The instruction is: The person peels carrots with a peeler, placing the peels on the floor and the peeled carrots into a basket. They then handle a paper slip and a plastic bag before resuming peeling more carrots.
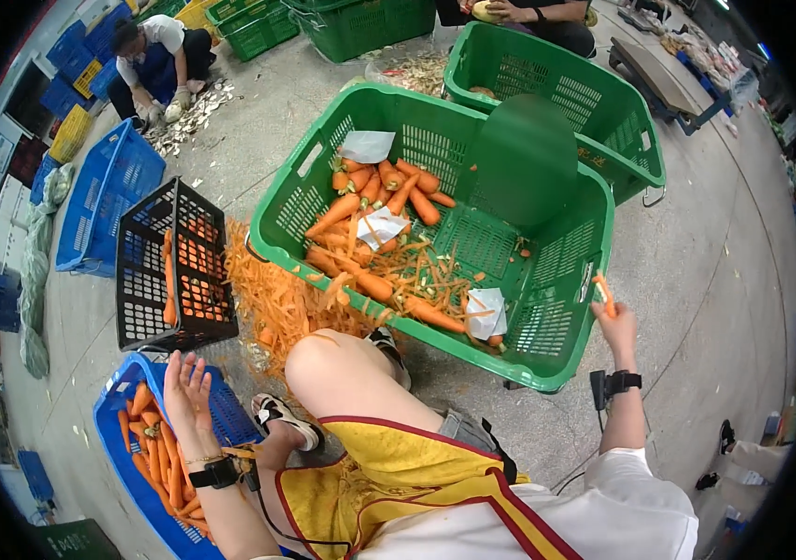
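My left hand (190,397) is open, fingers stretched out, above the edge of a blue crate (236,411) filled with orange carrots (162,462). At the right end of a large green crate (561,378), my right hand (616,330) is closed on a small orange-and-white tool (605,292), apparently a peeler. Inside the green crate, whole carrots (331,217) with stem ends lie heaped at its left side, among loose peelings (405,271) and white paper pieces (382,227). A blurred patch hides part of the crate's far right side.
A pile of carrot peelings (272,291) covers the floor between the green crate and a black crate (178,271) with carrots. Another green crate (636,173) stands behind. A co-worker (160,65) crouches far left; another person's hands (510,11) show at the top.
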A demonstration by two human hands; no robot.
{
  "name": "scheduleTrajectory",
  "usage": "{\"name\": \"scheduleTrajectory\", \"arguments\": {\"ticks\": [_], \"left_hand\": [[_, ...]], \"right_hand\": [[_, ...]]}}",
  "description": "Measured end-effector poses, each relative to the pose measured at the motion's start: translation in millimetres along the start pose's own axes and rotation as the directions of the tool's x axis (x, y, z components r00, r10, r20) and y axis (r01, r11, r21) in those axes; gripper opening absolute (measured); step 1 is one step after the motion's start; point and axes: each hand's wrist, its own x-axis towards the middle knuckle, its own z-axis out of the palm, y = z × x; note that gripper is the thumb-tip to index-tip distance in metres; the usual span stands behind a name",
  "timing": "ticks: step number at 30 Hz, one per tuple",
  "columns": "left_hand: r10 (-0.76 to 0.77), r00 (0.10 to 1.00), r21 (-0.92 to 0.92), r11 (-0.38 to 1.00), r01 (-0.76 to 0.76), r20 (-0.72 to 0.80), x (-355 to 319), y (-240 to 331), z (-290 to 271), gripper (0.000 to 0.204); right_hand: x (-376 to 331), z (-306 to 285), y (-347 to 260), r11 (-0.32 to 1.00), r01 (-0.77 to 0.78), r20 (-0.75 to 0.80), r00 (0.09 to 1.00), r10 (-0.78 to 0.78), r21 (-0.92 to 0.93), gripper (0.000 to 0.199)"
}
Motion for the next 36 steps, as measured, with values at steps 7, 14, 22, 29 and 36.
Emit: {"name": "scheduleTrajectory", "arguments": {"ticks": [7,14,22,29,36], "left_hand": [[-0.033,0.989,-0.031,0.999,0.038,0.148,7,-32,35,0.043],[-0.069,0.996,-0.044,0.996,0.072,0.05,19,-20,28,0.042],[-0.089,0.989,-0.079,0.992,0.099,0.117,21,-12,38,0.038],[-0.079,0.994,-0.063,0.994,0.084,0.079,21,-8,40,0.034],[-0.037,0.987,-0.025,0.999,0.042,0.155,10,-3,48,0.037]], "right_hand": [[45,44,-142,0.89,0.42,0.015,0.903,-0.429,0.177,0.029],[35,232,-302,0.848,0.441,0.685,0.522,-0.508,0.294,0.03],[31,342,-402,0.589,0.801,0.428,0.499,-0.754,0.103,0.044],[43,377,-440,0.326,0.923,0.496,0.384,-0.779,-0.204,0.043],[70,299,-409,0.703,0.71,0.733,0.493,-0.469,-0.029,0.047]]}}
